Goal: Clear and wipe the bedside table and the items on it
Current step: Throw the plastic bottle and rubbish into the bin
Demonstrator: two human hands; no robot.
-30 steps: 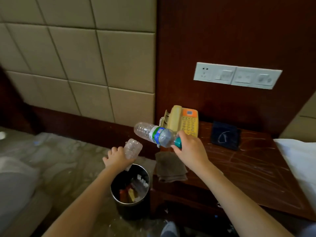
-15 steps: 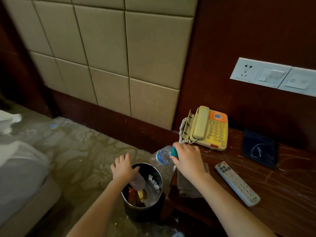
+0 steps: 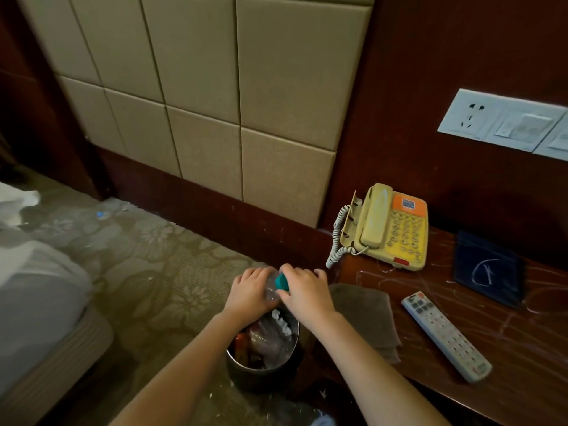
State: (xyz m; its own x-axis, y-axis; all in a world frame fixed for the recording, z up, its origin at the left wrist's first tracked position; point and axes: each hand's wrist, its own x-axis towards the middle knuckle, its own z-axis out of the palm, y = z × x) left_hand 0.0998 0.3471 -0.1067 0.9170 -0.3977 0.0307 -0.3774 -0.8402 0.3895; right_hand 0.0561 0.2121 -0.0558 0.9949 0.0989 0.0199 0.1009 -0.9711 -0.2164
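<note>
Bottle (image 3: 272, 289): clear plastic with a teal cap, held over the bin (image 3: 261, 379), just off the table's (image 3: 522, 364) left edge.
Left hand (image 3: 249, 293): fingers curled round the bottle's body. A second ago it carried another, crumpled bottle, which has since gone into the bin.
Right hand (image 3: 304, 292): closed round the cap end, as before.
Bin: on the floor beside the table, holding wrappers and clear plastic.
Table: phone (image 3: 390, 229), cloth (image 3: 365, 315), remote (image 3: 445, 333) and a dark card (image 3: 488, 269) remain; white scribbles cross the surface.
Change: one bottle binned; both hands now on the second.
Meaning: rubbish clearing looks nearly finished; wiping not begun, the cloth lying untouched.
</note>
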